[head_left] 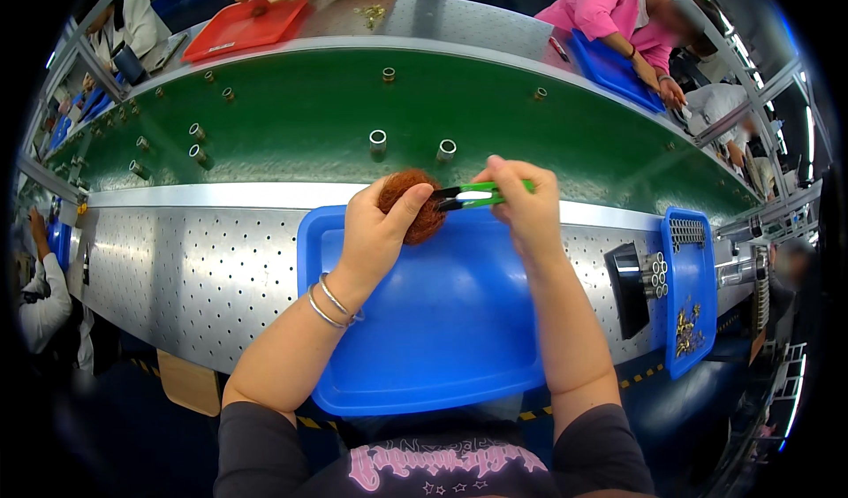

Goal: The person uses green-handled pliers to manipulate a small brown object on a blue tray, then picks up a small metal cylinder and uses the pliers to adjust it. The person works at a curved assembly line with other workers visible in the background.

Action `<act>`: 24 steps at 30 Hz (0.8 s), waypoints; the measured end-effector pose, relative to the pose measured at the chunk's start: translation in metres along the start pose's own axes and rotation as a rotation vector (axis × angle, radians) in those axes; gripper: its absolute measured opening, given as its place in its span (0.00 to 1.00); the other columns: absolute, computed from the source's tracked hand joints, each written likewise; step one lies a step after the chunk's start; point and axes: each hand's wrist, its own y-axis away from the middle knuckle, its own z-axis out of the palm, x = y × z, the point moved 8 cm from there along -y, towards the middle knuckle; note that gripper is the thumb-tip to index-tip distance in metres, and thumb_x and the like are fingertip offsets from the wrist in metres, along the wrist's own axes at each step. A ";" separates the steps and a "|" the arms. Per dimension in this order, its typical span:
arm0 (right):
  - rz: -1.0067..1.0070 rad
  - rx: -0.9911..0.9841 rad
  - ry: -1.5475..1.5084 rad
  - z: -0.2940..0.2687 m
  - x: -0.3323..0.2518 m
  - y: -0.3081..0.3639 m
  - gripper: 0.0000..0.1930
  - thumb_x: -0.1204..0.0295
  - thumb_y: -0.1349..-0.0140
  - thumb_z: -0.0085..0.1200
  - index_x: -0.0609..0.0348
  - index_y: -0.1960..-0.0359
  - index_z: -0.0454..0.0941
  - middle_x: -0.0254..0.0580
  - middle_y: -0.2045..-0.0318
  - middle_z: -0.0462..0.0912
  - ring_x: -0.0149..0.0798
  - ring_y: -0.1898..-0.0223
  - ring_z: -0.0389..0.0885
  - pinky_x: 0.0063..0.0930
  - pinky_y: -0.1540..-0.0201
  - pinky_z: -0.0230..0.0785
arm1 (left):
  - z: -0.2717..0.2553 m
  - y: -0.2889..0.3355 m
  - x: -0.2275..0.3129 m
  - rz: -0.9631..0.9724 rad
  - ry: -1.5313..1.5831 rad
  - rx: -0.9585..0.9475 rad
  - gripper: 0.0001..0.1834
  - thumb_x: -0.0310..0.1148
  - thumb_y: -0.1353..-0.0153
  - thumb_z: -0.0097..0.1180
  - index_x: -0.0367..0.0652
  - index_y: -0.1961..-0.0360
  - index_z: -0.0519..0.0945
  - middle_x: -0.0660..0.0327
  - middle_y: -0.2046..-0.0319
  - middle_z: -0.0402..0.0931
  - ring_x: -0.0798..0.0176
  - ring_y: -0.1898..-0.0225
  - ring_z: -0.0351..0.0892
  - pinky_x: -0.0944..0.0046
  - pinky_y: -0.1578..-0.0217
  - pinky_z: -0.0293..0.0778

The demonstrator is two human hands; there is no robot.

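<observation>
My left hand (371,233) grips a round, reddish-brown bundle (426,224) with a rough, fibrous look, the thumb lying across its front. In my right hand (530,211) is a pair of tweezers (480,198) with green arms and black ends. The black ends meet the right side of the bundle; whether they pinch anything there is too small to tell. Both hands are above the far edge of a blue tray (433,321), whose bare bottom shows between my forearms.
Beyond the tray runs a green belt (300,100) carrying several short metal tubes (378,141). On the perforated metal table (203,259), at right, are a black holder (629,290), stacked tubes (654,275) and a smaller blue tray (677,290) with brass-coloured pieces (687,328). Other people work across the belt.
</observation>
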 end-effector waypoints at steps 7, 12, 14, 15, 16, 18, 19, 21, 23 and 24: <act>0.007 0.016 0.072 0.001 0.005 -0.003 0.14 0.66 0.42 0.52 0.63 0.79 0.80 0.27 0.88 0.68 0.19 0.86 0.60 0.14 0.84 0.48 | -0.001 0.000 -0.002 -0.036 0.025 -0.015 0.18 0.41 0.43 0.57 0.33 0.66 0.78 0.60 0.73 0.79 0.72 0.71 0.75 0.71 0.68 0.71; -0.021 -0.024 0.021 0.006 0.008 -0.003 0.15 0.66 0.41 0.51 0.64 0.78 0.79 0.27 0.88 0.68 0.18 0.87 0.59 0.14 0.85 0.47 | -0.003 0.000 -0.004 -0.030 -0.019 0.000 0.18 0.42 0.43 0.56 0.33 0.66 0.78 0.59 0.73 0.79 0.70 0.71 0.75 0.70 0.68 0.71; -0.025 -0.007 0.034 0.009 0.010 0.000 0.14 0.67 0.40 0.50 0.66 0.78 0.78 0.29 0.88 0.68 0.18 0.88 0.57 0.14 0.86 0.45 | -0.002 0.000 -0.005 -0.048 0.004 -0.003 0.18 0.42 0.42 0.56 0.33 0.66 0.78 0.59 0.73 0.79 0.70 0.71 0.76 0.70 0.68 0.72; -0.026 0.003 0.039 0.010 0.012 0.001 0.14 0.68 0.39 0.49 0.67 0.78 0.77 0.29 0.88 0.68 0.18 0.89 0.56 0.14 0.86 0.44 | -0.001 0.000 -0.003 -0.038 0.009 -0.003 0.18 0.42 0.42 0.56 0.33 0.66 0.78 0.59 0.73 0.79 0.70 0.71 0.76 0.70 0.68 0.72; -0.063 -0.019 0.026 0.012 0.012 0.000 0.14 0.69 0.39 0.49 0.67 0.78 0.77 0.30 0.88 0.68 0.18 0.89 0.55 0.14 0.86 0.43 | 0.000 0.000 -0.001 -0.029 0.015 -0.003 0.18 0.42 0.42 0.56 0.33 0.66 0.78 0.59 0.73 0.79 0.70 0.71 0.76 0.70 0.68 0.72; -0.015 -0.028 -0.026 -0.001 0.013 -0.007 0.14 0.67 0.41 0.51 0.65 0.78 0.78 0.28 0.88 0.68 0.18 0.87 0.57 0.15 0.85 0.46 | -0.001 0.000 -0.001 -0.033 -0.034 -0.010 0.18 0.42 0.42 0.55 0.33 0.66 0.78 0.59 0.73 0.79 0.70 0.72 0.76 0.70 0.69 0.72; 0.009 -0.033 -0.052 -0.005 0.012 -0.009 0.14 0.66 0.41 0.52 0.65 0.78 0.79 0.27 0.88 0.68 0.19 0.87 0.59 0.15 0.85 0.47 | -0.002 0.000 -0.002 -0.026 -0.034 -0.008 0.18 0.42 0.42 0.55 0.33 0.66 0.78 0.59 0.73 0.79 0.70 0.72 0.76 0.70 0.69 0.72; 0.007 -0.024 -0.031 -0.001 0.011 -0.007 0.14 0.66 0.42 0.52 0.64 0.79 0.78 0.27 0.88 0.67 0.19 0.87 0.58 0.15 0.84 0.47 | -0.001 -0.001 -0.003 -0.012 -0.022 -0.011 0.18 0.41 0.42 0.55 0.33 0.66 0.78 0.59 0.73 0.79 0.70 0.72 0.76 0.70 0.69 0.72; -0.006 -0.047 -0.015 0.011 0.015 -0.003 0.14 0.67 0.42 0.52 0.64 0.80 0.78 0.27 0.88 0.67 0.19 0.87 0.58 0.15 0.85 0.47 | -0.001 -0.001 -0.003 -0.021 0.001 -0.012 0.18 0.42 0.42 0.55 0.33 0.66 0.78 0.59 0.73 0.79 0.70 0.72 0.76 0.70 0.69 0.72; -0.022 -0.034 0.005 0.006 0.015 -0.007 0.14 0.66 0.42 0.52 0.64 0.80 0.78 0.27 0.89 0.67 0.20 0.87 0.58 0.15 0.85 0.47 | -0.001 0.000 -0.002 -0.025 0.010 -0.012 0.18 0.42 0.42 0.56 0.33 0.66 0.78 0.59 0.73 0.79 0.70 0.72 0.76 0.70 0.69 0.72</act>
